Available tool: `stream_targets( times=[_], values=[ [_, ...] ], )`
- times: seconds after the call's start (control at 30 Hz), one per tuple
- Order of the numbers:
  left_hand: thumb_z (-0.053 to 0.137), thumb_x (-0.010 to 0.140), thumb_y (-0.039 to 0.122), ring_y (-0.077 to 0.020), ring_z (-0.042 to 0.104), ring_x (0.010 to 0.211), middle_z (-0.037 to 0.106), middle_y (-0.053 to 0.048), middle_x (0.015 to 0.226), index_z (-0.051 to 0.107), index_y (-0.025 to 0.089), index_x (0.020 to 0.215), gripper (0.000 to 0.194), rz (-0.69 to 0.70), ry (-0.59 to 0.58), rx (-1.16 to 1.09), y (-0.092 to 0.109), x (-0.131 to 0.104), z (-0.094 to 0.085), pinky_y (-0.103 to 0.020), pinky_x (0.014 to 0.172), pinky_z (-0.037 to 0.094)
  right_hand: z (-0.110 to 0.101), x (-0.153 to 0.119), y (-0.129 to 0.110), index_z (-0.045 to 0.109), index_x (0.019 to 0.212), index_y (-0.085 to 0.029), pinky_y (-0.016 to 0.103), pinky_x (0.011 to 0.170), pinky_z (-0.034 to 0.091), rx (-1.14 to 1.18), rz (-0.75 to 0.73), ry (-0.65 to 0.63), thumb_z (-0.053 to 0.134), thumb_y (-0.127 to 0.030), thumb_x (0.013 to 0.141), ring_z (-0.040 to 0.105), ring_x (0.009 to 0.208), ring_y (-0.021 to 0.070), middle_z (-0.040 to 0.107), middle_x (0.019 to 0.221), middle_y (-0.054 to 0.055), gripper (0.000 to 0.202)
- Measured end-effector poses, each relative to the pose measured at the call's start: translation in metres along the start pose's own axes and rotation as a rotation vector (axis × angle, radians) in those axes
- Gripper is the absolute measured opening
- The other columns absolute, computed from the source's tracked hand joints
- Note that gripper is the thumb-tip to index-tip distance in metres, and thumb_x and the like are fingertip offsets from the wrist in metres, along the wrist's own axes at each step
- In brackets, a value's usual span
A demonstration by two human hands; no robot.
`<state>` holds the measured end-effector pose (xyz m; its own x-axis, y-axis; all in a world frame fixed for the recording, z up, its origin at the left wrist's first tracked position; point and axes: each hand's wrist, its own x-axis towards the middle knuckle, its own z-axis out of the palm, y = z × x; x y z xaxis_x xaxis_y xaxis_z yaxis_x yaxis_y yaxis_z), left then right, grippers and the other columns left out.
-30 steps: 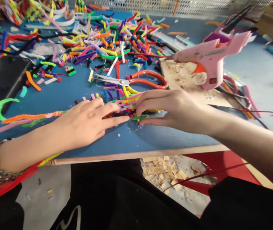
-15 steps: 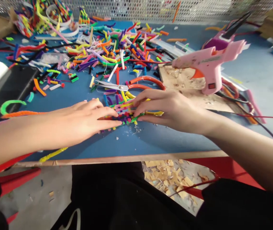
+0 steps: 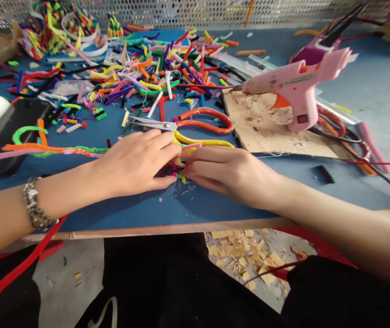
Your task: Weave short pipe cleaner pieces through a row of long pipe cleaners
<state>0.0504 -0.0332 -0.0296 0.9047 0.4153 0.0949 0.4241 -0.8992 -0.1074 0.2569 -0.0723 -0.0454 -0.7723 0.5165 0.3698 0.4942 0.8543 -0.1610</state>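
My left hand [image 3: 140,161] is closed, fingertips curled down on the left part of a small woven piece of coloured pipe cleaners [image 3: 180,176]. Pinching the same piece from the other side is my right hand [image 3: 227,173], its fingertips almost meeting the left ones. Most of the weave is hidden under both hands. Long orange, pink and green pipe-cleaner ends [image 3: 56,149] stick out to the left. Just beyond my fingers lie scissors with orange-red handles [image 3: 205,130] and a yellow-handled tool [image 3: 201,140], partly covered.
A pink glue gun [image 3: 304,86] rests on a cardboard piece [image 3: 259,132] at right. Cut pipe cleaners [image 3: 153,68] are heaped at the back. A dark phone-like slab [image 3: 27,118] lies at left. A red pipe cleaner [image 3: 27,259] hangs over the table's front edge.
Both hands have closed in over the woven piece and cover more of it. My left hand has moved right; its bracelet now shows. The long pipe-cleaner ends at left are more exposed.
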Motion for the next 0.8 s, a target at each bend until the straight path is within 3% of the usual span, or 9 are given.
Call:
stream_targets(
  times=[0.17, 0.37, 0.57, 0.8],
  values=[
    [0.056, 0.08, 0.034, -0.0229, 0.058, 0.083, 0.058, -0.004, 0.087, 0.058, 0.017, 0.085, 0.018, -0.09, 0.058, -0.145, 0.001, 0.001, 0.01, -0.034, 0.068, 0.045, -0.005, 0.0, -0.001, 0.065, 0.082, -0.016, 0.037, 0.083, 0.053, -0.165, -0.079, -0.062, 0.034, -0.015, 0.097, 0.062, 0.093, 0.0199, 0.066, 0.093, 0.009, 0.034],
    [0.054, 0.077, 0.031, -0.022, 0.055, 0.079, 0.056, -0.004, 0.083, 0.057, 0.015, 0.081, 0.017, -0.13, 0.1, -0.221, 0.004, 0.004, 0.017, -0.037, 0.073, 0.046, -0.006, 0.003, 0.009, 0.062, 0.086, -0.014, 0.033, 0.076, 0.051, 0.211, 0.008, -0.065, 0.052, -0.026, 0.092, 0.059, 0.084, 0.0177, 0.062, 0.088, 0.007, 0.016],
    [0.058, 0.082, 0.03, -0.0196, 0.056, 0.078, 0.056, -0.004, 0.085, 0.059, 0.013, 0.086, 0.018, -0.099, 0.112, -0.26, -0.002, -0.001, 0.018, -0.031, 0.068, 0.047, -0.004, 0.008, 0.01, 0.059, 0.081, -0.015, 0.029, 0.069, 0.046, 0.307, 0.079, -0.107, 0.053, -0.022, 0.091, 0.055, 0.08, 0.0161, 0.058, 0.082, 0.006, 0.013],
    [0.055, 0.088, 0.032, -0.0213, 0.061, 0.081, 0.062, -0.004, 0.087, 0.061, 0.015, 0.094, 0.019, -0.002, 0.14, -0.006, 0.001, -0.006, 0.01, -0.029, 0.054, 0.043, -0.01, 0.012, 0.0, 0.058, 0.076, -0.015, 0.029, 0.064, 0.044, 0.163, 0.118, -0.14, 0.051, -0.021, 0.09, 0.054, 0.074, 0.017, 0.057, 0.078, 0.006, 0.017]
  ],
)
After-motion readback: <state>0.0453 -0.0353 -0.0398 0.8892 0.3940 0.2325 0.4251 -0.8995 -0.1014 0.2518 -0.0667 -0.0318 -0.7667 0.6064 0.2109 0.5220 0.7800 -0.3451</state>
